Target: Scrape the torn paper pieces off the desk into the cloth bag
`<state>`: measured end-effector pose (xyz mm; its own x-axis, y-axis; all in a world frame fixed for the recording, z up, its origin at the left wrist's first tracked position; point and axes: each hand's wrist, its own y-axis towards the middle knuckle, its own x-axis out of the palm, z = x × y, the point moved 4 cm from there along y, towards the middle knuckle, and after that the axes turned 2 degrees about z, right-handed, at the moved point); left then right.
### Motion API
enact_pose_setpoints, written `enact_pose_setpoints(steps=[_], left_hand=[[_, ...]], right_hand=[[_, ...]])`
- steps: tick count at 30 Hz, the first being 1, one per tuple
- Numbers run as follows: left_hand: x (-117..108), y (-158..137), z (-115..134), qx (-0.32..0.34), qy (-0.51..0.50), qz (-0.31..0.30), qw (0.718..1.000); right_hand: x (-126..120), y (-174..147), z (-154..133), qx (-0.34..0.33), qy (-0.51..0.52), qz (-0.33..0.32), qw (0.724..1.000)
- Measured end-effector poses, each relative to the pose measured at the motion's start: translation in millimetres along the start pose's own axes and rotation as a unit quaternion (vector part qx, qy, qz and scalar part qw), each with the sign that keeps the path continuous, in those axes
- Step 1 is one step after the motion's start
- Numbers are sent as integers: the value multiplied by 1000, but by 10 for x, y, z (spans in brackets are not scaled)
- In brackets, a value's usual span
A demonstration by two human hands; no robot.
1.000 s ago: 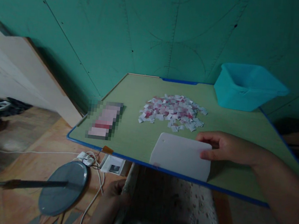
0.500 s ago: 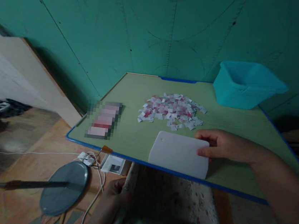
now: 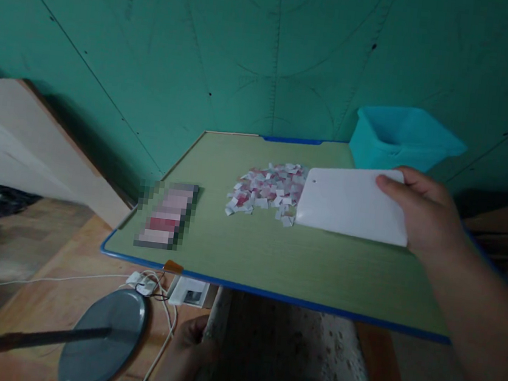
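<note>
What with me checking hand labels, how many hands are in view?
2: the right hand holds the white board over the table; the left hand is past its near edge, by patterned fabric.

Right hand (image 3: 430, 213) now farther over worktop (image 3: 237, 253), having carried white board (image 3: 353, 205) from near edge toward far right. Board now blocks view of right part of paper scrap pile (image 3: 266, 189), seen whole earlier; also cuts across lower front of blue bin (image 3: 400, 152). Stretch of near edge behind board uncovered. Scene slipped slightly left in view.
</note>
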<state>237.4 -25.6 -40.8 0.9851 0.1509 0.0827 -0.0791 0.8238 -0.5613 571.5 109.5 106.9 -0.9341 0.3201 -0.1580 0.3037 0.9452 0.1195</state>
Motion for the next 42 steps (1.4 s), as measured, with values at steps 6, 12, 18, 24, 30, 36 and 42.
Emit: enact_pose_setpoints(steps=[6,12,18,24,30,36,42], left_hand=[[38,-24,25,-10,-10,-6,1000],[60,-41,38,-5,-7,-19,1000],[56,-33,4,4,-13,-33,999],[84,-47,-12,4,-53,-24,998],[149,-92,80,-4,-33,-21,999],[153,-106,89,-4,-19,-37,999],[148,-74,21,-19,-41,-39,998]], right_hand=[[28,-39,-78,-26,-133,-24,990],[238,-88,12,-58,-185,-153,969],[227,-80,-2,-84,-160,-140,974],[16,-2,-100,-91,-151,-15,984],[221,-77,-18,-132,-252,-72,956],[340,-142,27,-154,-237,-105,954],[129,-50,-31,-153,-176,-2,972]])
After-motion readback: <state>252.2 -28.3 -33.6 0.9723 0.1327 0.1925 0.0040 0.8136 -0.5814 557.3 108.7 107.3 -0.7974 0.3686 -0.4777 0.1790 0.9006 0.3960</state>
